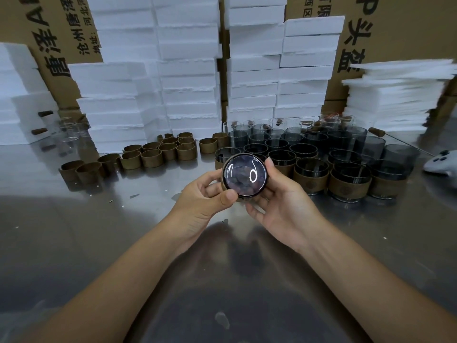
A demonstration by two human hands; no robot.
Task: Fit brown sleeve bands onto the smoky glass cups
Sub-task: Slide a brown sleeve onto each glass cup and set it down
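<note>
Walls of the held cup [244, 175] were hidden by its own base, the left hand [205, 196] and the right hand [279, 206]. A white controller [442, 164] was cut off by the right edge. Clear glasses [66, 134] far left were blurred. Stamps on the banded cups [311, 181] were too small to be read.

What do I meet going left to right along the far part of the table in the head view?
Empty brown sleeve bands → cluster of smoky glass cups, some already banded → white plastic handheld controller.
</note>
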